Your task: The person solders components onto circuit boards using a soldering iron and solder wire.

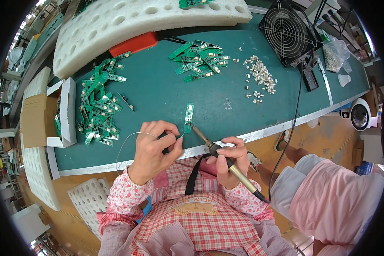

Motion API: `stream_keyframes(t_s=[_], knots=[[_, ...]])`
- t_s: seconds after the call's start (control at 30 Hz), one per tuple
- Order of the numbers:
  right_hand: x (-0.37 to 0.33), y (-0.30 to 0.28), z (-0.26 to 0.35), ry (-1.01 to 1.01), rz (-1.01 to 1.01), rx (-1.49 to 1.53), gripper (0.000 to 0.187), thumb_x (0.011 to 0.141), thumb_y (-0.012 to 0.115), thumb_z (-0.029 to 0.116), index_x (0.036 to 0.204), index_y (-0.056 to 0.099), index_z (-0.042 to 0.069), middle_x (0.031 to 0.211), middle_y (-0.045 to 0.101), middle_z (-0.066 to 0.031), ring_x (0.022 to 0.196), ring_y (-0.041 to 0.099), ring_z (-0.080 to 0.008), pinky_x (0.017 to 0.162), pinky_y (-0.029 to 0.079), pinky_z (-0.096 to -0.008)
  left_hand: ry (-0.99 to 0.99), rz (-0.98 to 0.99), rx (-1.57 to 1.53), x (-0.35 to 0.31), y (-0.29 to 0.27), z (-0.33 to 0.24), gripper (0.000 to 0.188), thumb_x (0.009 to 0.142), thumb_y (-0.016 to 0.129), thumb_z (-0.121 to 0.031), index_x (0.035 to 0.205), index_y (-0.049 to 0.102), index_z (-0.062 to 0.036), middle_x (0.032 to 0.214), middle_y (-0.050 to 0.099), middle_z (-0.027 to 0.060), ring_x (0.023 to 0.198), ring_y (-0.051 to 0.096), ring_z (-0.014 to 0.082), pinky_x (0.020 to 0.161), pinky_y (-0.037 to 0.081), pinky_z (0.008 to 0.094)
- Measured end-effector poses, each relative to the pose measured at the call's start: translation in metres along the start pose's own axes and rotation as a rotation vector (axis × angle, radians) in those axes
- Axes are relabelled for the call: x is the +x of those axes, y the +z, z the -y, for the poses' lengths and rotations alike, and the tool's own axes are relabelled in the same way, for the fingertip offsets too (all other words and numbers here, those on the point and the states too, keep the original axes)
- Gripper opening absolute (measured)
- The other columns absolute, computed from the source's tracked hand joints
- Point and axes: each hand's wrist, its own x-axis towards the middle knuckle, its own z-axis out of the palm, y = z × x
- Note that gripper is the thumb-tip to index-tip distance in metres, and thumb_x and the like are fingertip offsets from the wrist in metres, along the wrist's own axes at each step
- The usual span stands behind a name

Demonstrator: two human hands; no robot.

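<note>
A small green circuit board [189,113] lies on the green work mat [158,94], close to the table's front edge. My right hand [232,162] grips a soldering iron [213,147] like a pen, its tip at the near end of the board. In my left hand [156,147] a thin solder wire [124,143] is pinched. The wire loops back past the wrist, and its free end reaches the board beside the iron's tip. Whether tip and wire touch each other is too small to tell.
Circuit boards are heaped at left [99,106] and far middle [199,59]. Small white connectors [261,74] lie scattered at right. Behind them stands a black fan [286,32]; the iron's cord [298,115] runs along the right. White foam [145,25] lines the back. Another person [324,187] is at right.
</note>
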Motion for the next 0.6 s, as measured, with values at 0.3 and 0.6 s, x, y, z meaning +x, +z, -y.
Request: stream_keyframes(t_s=[0.3,0.6], knots=[[0.002,0.001,0.006,-0.143,0.082,-0.172,0.022,0.075,0.073,0.003,0.094,0.063,0.006,0.061,0.060,-0.0017,0.053,0.058,-0.0163,0.088,0.052,-0.0435,0.032,0.027,0.002,0.025,0.004,0.011,0.015,0.077,0.076,-0.002,0.091,0.071,-0.0046,0.098,0.072,0.0062,0.086,0.067,0.0248,0.076,0.047,0.0348],[0.001,-0.001,0.009,-0.148,0.117,-0.155,0.026,0.077,0.072,0.003,0.101,0.061,0.007,0.062,0.062,-0.0002,0.054,0.061,-0.0151,0.090,0.050,-0.0419,0.082,0.045,0.017,0.029,0.003,0.014,0.014,0.076,0.077,-0.001,0.088,0.072,-0.0053,0.097,0.073,0.0056,0.085,0.067,0.0235,0.077,0.047,0.0353]])
